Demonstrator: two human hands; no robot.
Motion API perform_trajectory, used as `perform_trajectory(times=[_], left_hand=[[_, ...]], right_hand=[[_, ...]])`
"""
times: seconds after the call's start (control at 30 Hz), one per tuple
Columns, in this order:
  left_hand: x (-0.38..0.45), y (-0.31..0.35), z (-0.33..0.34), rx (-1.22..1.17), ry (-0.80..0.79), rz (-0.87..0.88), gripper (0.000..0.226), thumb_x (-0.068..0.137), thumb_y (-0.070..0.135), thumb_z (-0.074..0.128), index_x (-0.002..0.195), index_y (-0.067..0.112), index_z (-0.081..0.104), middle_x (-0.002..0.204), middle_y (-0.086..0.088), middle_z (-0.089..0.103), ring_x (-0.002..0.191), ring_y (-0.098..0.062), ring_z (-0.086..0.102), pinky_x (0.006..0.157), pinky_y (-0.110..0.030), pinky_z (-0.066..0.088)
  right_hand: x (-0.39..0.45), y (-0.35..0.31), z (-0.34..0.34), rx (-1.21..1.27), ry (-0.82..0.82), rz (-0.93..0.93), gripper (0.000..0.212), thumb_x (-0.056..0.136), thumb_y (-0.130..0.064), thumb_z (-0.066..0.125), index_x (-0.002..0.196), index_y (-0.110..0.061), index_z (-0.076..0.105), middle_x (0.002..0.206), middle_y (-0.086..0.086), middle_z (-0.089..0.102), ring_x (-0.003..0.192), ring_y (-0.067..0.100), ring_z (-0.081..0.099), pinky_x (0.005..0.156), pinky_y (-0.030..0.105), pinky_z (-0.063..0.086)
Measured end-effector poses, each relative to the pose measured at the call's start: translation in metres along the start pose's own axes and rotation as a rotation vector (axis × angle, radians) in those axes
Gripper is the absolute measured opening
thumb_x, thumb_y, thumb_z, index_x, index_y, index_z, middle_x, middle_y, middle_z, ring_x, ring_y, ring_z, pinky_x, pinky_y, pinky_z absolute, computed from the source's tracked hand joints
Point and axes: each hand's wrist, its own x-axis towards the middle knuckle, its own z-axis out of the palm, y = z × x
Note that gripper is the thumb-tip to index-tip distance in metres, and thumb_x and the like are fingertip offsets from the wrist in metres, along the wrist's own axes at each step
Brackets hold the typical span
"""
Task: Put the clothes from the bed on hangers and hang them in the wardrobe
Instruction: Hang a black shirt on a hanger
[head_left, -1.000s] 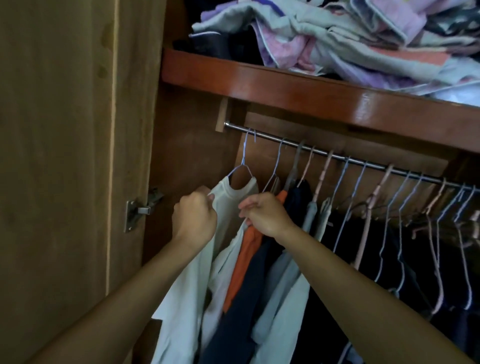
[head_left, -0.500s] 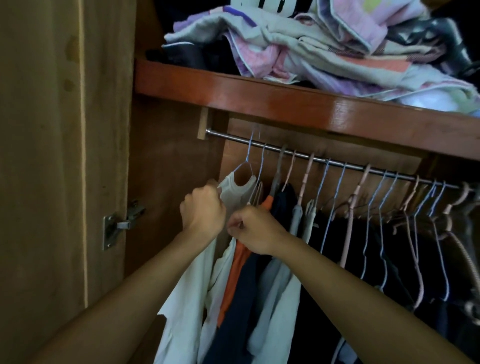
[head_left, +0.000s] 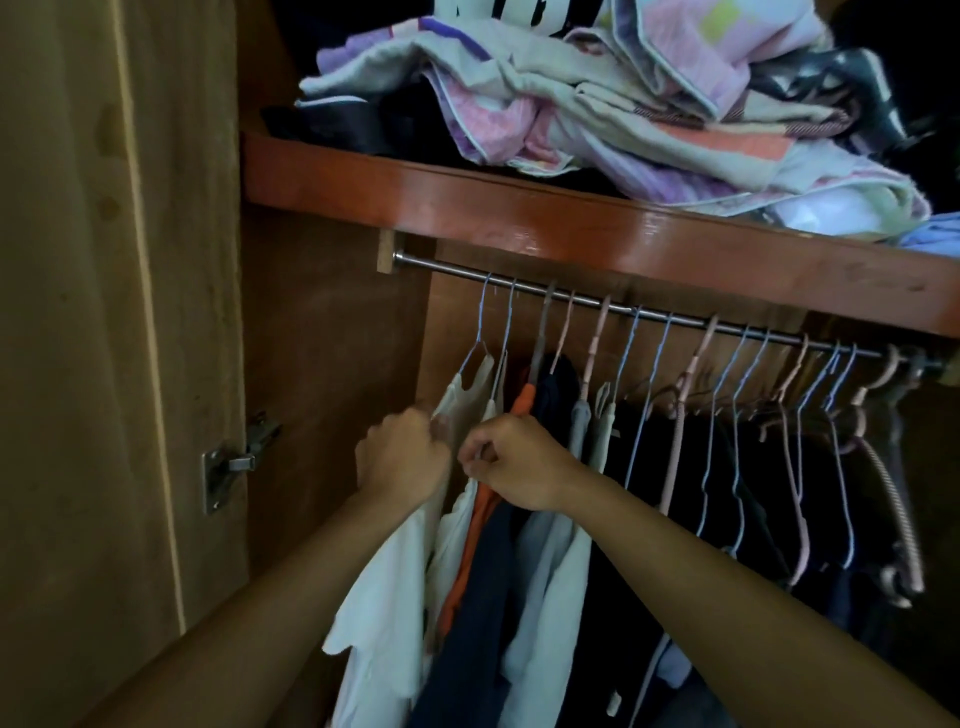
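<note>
A white shirt (head_left: 387, 582) hangs on a blue wire hanger (head_left: 480, 332) at the left end of the wardrobe rail (head_left: 675, 319). My left hand (head_left: 402, 457) grips the shirt's left shoulder with curled fingers. My right hand (head_left: 514, 460) pinches white fabric just to the right of it, near the collar. Beside the white shirt hang another white garment, an orange one (head_left: 475, 525), a navy one and pale grey ones. The bed is out of view.
Several bare blue and pink hangers (head_left: 737, 415) fill the rail to the right over dark clothes. A shelf (head_left: 571, 218) above holds a heap of folded blankets (head_left: 623, 119). The open wardrobe door (head_left: 104, 364) with its hinge (head_left: 234, 460) stands at the left.
The two hands have come closer together on the white shirt, and the shirt's hanger has slid right against the neighbouring hanger. The camera has tilted up and shifted right.
</note>
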Motion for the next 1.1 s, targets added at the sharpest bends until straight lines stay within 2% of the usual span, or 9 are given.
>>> perform_trajectory(times=[0.1,0.2,0.43,0.57,0.63,0.73,0.83,0.9,1.1], left_hand=[[-0.006,0.002,-0.015,-0.042,0.037,0.075,0.034,0.098,0.046,0.044,0.116,0.022,0.059,0.103,-0.008,0.069,0.095,-0.035,0.066,0.072,-0.034,0.043],[-0.009,0.003,-0.034,-0.080,0.019,0.222,0.037,0.093,0.036,0.057,0.127,0.021,0.057,0.118,-0.006,0.064,0.104,-0.029,0.061,0.079,-0.032,0.047],[-0.021,0.029,-0.067,-0.114,-0.132,0.411,0.014,0.086,0.039,0.067,0.096,0.029,0.065,0.072,0.015,0.059,0.068,-0.007,0.057,0.056,-0.023,0.037],[-0.028,0.053,-0.061,-0.022,-0.436,0.468,0.024,0.083,0.050,0.068,0.100,0.034,0.064,0.077,0.012,0.066,0.073,-0.001,0.060,0.061,-0.026,0.044],[-0.034,0.067,-0.052,-0.003,-0.534,0.494,0.030,0.081,0.052,0.070,0.102,0.031,0.065,0.086,0.009,0.069,0.092,-0.005,0.063,0.068,-0.028,0.044],[-0.048,0.095,-0.038,-0.012,-0.538,0.561,0.027,0.079,0.052,0.073,0.094,0.031,0.066,0.077,0.010,0.069,0.117,-0.006,0.055,0.098,-0.035,0.042],[-0.066,0.127,-0.026,0.008,-0.620,0.603,0.041,0.076,0.055,0.074,0.106,0.030,0.064,0.084,0.013,0.063,0.085,-0.006,0.062,0.078,-0.031,0.052],[-0.078,0.149,-0.018,0.029,-0.720,0.635,0.049,0.075,0.057,0.074,0.114,0.031,0.061,0.088,0.014,0.060,0.079,-0.004,0.059,0.064,-0.027,0.047],[-0.122,0.213,0.000,0.012,-0.780,0.756,0.057,0.072,0.061,0.074,0.118,0.031,0.061,0.088,0.014,0.061,0.080,-0.005,0.059,0.073,-0.032,0.054]], right_hand=[[-0.005,-0.007,-0.008,0.054,0.012,0.012,0.012,0.092,-0.017,0.067,0.096,-0.011,0.076,0.095,-0.002,0.074,0.088,-0.001,0.060,0.100,0.032,0.047],[-0.014,-0.011,-0.018,0.081,0.013,0.035,0.009,0.089,-0.014,0.070,0.094,-0.013,0.077,0.093,-0.007,0.073,0.078,-0.010,0.059,0.077,0.006,0.044],[-0.059,-0.009,-0.044,-0.008,-0.058,0.193,0.019,0.089,-0.020,0.071,0.106,-0.011,0.072,0.102,0.001,0.070,0.094,0.011,0.063,0.081,0.019,0.050],[-0.098,-0.003,-0.063,-0.099,-0.142,0.306,0.029,0.090,-0.028,0.070,0.116,-0.014,0.068,0.104,-0.003,0.062,0.100,0.014,0.060,0.084,0.023,0.049],[-0.119,0.000,-0.074,-0.145,-0.177,0.364,0.036,0.091,-0.032,0.069,0.124,-0.016,0.063,0.112,-0.001,0.060,0.101,0.015,0.057,0.087,0.027,0.049],[-0.156,0.004,-0.089,-0.173,-0.190,0.444,0.042,0.091,-0.035,0.068,0.128,-0.019,0.059,0.120,-0.001,0.056,0.105,0.015,0.054,0.089,0.028,0.049],[-0.194,0.008,-0.104,-0.224,-0.196,0.503,0.042,0.092,-0.037,0.066,0.129,-0.022,0.055,0.118,-0.004,0.051,0.104,0.013,0.048,0.084,0.025,0.045],[-0.220,0.011,-0.115,-0.261,-0.192,0.551,0.043,0.091,-0.037,0.066,0.130,-0.022,0.054,0.123,-0.002,0.053,0.106,0.015,0.050,0.086,0.028,0.047],[-0.304,0.018,-0.147,-0.314,-0.180,0.701,0.044,0.088,-0.029,0.068,0.129,-0.025,0.053,0.124,0.000,0.052,0.108,0.018,0.052,0.084,0.029,0.048]])
